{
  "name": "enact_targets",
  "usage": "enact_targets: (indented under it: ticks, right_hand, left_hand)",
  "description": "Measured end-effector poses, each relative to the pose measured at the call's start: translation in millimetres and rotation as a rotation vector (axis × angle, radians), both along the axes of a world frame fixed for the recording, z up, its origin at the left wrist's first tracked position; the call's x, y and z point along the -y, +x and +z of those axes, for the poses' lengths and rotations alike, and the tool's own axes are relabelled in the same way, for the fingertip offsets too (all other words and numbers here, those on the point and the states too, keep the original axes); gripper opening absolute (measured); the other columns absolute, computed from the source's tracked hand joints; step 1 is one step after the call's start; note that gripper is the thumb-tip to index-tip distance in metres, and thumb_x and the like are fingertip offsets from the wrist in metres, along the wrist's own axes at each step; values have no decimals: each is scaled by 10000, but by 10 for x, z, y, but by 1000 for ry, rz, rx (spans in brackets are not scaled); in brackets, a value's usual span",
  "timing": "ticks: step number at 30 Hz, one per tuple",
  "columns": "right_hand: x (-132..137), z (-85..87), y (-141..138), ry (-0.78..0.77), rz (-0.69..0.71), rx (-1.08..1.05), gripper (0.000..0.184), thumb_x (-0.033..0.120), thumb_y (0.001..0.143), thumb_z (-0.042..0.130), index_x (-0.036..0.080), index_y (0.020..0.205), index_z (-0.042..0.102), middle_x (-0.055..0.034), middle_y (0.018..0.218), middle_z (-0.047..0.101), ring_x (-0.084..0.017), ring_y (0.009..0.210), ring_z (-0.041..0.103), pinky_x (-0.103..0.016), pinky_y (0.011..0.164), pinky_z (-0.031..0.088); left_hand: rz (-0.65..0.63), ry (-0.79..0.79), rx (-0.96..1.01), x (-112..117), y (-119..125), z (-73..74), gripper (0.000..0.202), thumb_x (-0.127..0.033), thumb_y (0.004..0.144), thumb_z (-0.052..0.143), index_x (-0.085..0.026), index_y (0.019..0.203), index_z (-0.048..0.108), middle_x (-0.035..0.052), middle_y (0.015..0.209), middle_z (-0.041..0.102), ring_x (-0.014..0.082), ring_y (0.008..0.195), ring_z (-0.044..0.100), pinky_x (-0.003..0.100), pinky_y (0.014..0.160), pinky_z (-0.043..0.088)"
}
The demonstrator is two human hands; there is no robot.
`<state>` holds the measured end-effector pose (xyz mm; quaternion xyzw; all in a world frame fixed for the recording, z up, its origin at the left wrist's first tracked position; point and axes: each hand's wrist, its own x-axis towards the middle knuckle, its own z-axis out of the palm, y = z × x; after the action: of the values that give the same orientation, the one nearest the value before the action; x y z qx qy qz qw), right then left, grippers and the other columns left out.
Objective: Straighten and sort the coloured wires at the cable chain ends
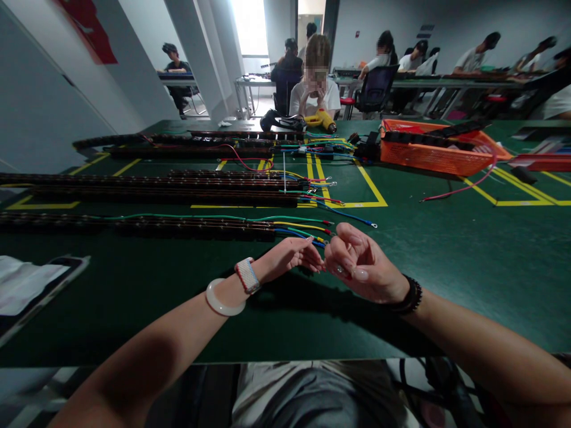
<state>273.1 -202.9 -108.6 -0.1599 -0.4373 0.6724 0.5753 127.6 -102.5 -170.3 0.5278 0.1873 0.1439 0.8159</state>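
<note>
Just in front of the nearest wire bundle (196, 227), my left hand (297, 255) is held with loosely curved fingers, and nothing shows in it. Its fingertips are close to my right hand (363, 264), whose fingers are curled in toward the thumb. Whether something small is inside that curl is hidden. Behind both hands, the bundle's blue, green and yellow wires (303, 225) end in ring terminals. A longer blue wire (350, 215) from the middle bundle (223, 187) reaches out with a bare ring terminal (373, 225).
Farther back lie more black-sleeved harnesses (200, 145), a yellow heat gun (320, 120) and an orange basket (423, 156). A dark tray with white paper (31, 285) stands at the left. Yellow tape marks the green table (468, 285). Across it sits a person (330, 98).
</note>
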Motion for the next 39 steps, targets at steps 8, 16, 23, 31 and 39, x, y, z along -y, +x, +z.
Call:
enact_targets:
  ticks: [8,16,23,31,39]
  right_hand:
    - [7,2,-6,-11,-15,0,445,244,621,774,228,747,347,73,614,456,-102,579,429,-245,580,352]
    - [34,18,-8,-56,3,-63,431,234,610,774,225,743,364,73,598,413,-100,571,396,-242,567,337]
    - [45,42,-15,-93,11,-95,424,223,592,773,224,737,375,73,583,391,-102,561,370,-243,540,329]
    - [70,70,-12,-111,50,-117,466,197,582,779,232,746,344,88,562,378,-96,546,366,-231,526,331]
    - [105,74,-11,-88,153,-193,459,112,589,738,233,772,335,101,554,406,-83,539,389,-201,513,323]
  left_hand:
    - [7,12,2,0,2,-16,494,-540,831,457,-98,737,659,114,776,689,202,742,635,340,771,474]
    - [18,22,-3,-7,5,-54,483,-530,843,448,-105,754,659,131,803,692,212,753,648,362,785,475]
    - [9,11,36,-22,5,-66,445,-471,870,440,-99,765,661,119,786,689,198,757,642,342,767,484]
    - [8,14,10,-35,5,-43,438,-482,861,456,-101,778,654,113,781,690,181,746,637,302,742,480]
    - [25,0,-24,-19,17,3,389,-444,857,474,-108,750,639,91,739,691,169,696,636,292,709,473]
